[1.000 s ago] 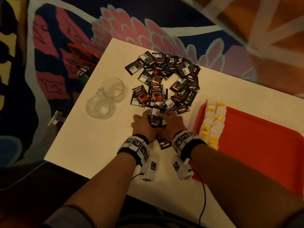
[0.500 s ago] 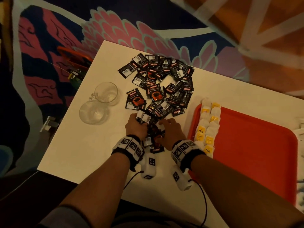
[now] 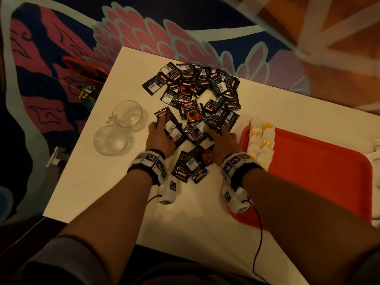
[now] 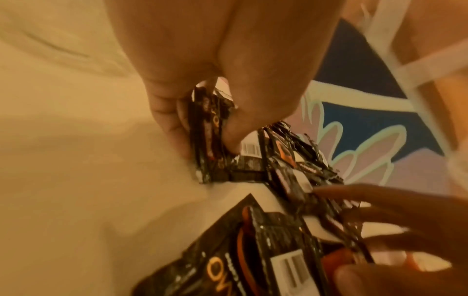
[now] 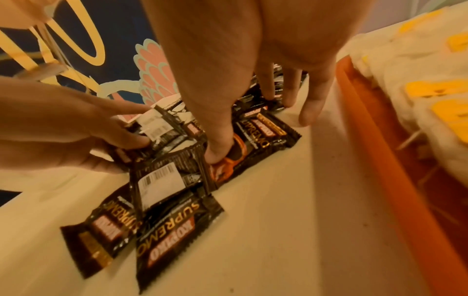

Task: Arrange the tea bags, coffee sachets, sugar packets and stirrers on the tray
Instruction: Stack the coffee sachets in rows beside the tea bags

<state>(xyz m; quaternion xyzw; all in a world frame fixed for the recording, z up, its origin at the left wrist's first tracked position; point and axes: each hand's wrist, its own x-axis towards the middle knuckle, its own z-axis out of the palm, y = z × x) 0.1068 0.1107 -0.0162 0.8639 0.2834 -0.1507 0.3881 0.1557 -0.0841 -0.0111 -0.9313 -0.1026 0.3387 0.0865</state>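
Observation:
Black coffee sachets (image 3: 195,99) lie heaped on the white table (image 3: 98,182). Several more sachets (image 3: 189,167) lie closer to me, between my wrists. My left hand (image 3: 162,128) is at the heap's near left edge; the left wrist view shows it (image 4: 210,138) pinching a small stack of sachets (image 4: 205,128) on edge between thumb and fingers. My right hand (image 3: 220,134) lies spread on the heap's near right edge. In the right wrist view its thumb (image 5: 217,148) presses a sachet (image 5: 255,144) flat and its straight fingers (image 5: 291,94) touch others. Tea bags (image 3: 261,145) line the red tray's (image 3: 318,177) left edge.
Two empty glass cups (image 3: 127,115) (image 3: 111,140) stand left of the heap, close to my left hand. The tray's rim (image 5: 375,128) runs just right of my right hand. Wrist-camera cables trail over the table's near edge. Patterned carpet surrounds the table.
Both hands dragged several sachets toward me, then moved apart and forward into the heap again. My left hand now holds a stack of sachets upright.

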